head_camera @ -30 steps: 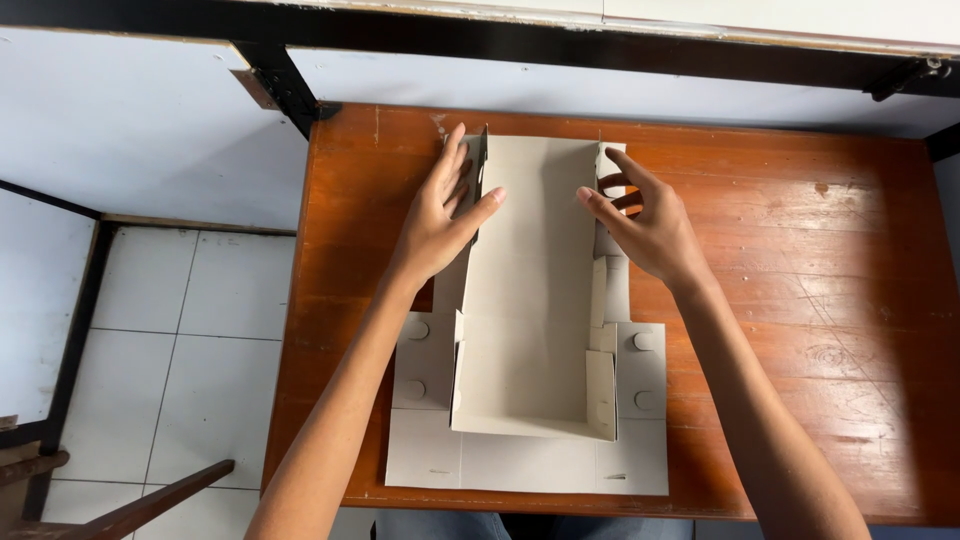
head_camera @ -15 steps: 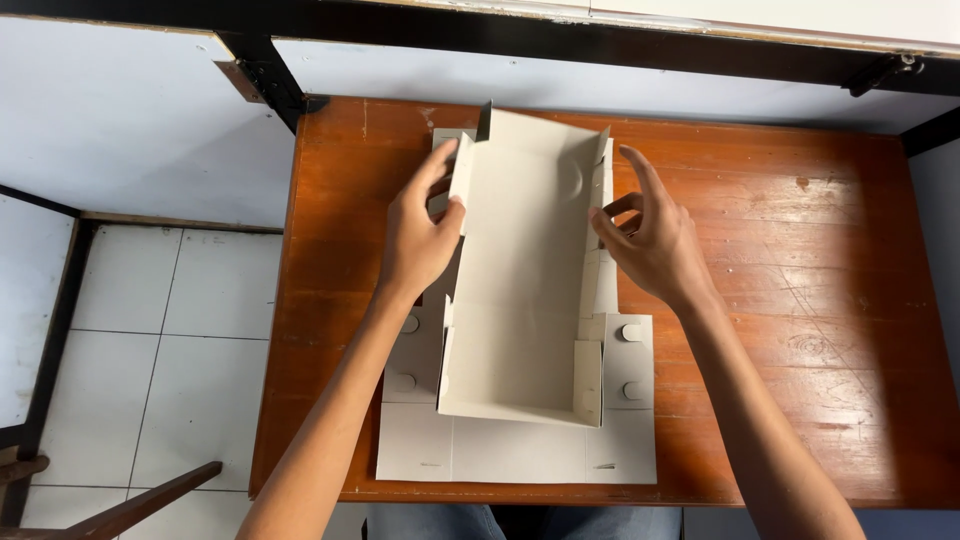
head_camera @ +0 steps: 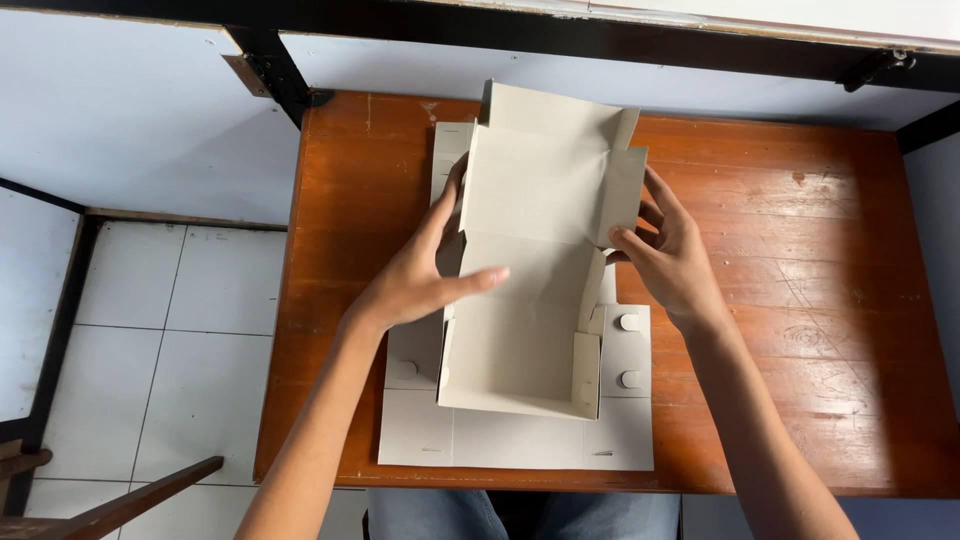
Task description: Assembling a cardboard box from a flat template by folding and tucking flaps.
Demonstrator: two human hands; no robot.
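Fingers (head_camera: 448, 205) of both hands hold a half-folded cardboard box (head_camera: 535, 270) up over the desk (head_camera: 800, 300).

Left hand (head_camera: 415, 280) grips the box's left wall, with its thumb lying across the inside of the box and its other fingers behind the wall. Right hand (head_camera: 672, 258) holds the right wall, thumb pressed on the edge and the other fingers spread behind it. One end of the box is closed with low walls; the far end has its flaps standing up and open. Under the box lies a flat cardboard sheet (head_camera: 520, 440) with small round cut marks, resting on the brown wooden desk near its front edge. White floor tiles (head_camera: 150, 330) show to the left of the desk, and blue jeans (head_camera: 420, 515) show at the bottom.
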